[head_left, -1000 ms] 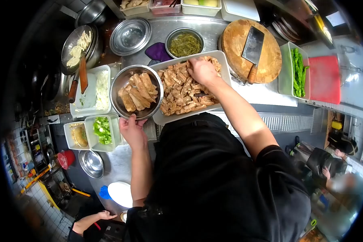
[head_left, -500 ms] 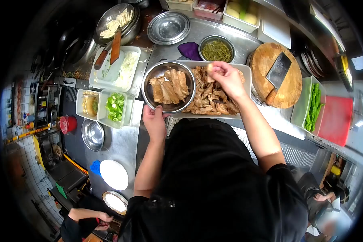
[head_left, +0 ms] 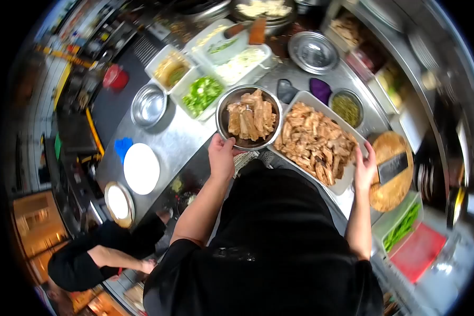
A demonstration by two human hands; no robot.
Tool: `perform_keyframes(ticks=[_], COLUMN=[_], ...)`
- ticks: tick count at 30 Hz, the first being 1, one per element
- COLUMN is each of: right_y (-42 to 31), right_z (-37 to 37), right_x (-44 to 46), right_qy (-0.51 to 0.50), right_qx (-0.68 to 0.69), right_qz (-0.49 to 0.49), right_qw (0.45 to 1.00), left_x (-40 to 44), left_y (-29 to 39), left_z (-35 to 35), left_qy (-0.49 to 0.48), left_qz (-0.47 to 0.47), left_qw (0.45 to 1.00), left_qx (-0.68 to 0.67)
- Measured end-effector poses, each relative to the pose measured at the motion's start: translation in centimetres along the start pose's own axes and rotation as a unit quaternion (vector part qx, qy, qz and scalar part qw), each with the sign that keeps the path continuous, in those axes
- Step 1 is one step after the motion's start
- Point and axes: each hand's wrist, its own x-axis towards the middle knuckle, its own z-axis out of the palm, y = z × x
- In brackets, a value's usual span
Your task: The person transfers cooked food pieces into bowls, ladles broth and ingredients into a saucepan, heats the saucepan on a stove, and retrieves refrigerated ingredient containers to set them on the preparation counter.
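With the left hand [head_left: 222, 158] partly curled, I'm holding the bowl [head_left: 223, 117] of meat strips [head_left: 252, 117] by its rim, just left of the tray [head_left: 346, 180]. The right hand [head_left: 365, 167] is curving loosely at the tray's right edge; I can't tell if it's gripping.

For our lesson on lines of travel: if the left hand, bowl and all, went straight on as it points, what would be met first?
Probably the container of white shreds, beyond the left hand and its steel bowl; heights are unclear.
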Motion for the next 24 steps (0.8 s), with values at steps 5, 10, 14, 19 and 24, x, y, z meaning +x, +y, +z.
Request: perform_keyframes(ticks=[5,10,14,19,24], right_y=[6.2,2.4,6.4,9.5,21.0], right_z=[-2.7,-3.3,-1.7,1.4,4.2], right_x=[-0.9,3.2,10.8,18.4,22.1], right_qy=[0.037,0.058,0.018,-0.102,-0.259], right_qx=[0.039,-0.068,-0.101,-0.235,-0.444], right_qz=[0.088,0.033,-0.02,0.129,-0.023], right_qw=[0.995,0.995,0.995,0.958,0.858], left_x=[-2.0,-1.3,4.3,5.2,-3.2], left_y=[-0.3,-1.3,-3.3,-6.3,-11.3], left_z=[-8.6,-14.4,-18.8,-21.1,-18.6], left_qy=[0.171,0.342,0.395,0.339,0.268], left_qz=[0.047,0.097,0.089,-0.007,-0.111], left_qw=[0.982,0.928,0.904,0.923,0.956], left_qx=[-0.063,-0.114,-0.138,-0.181,-0.053])
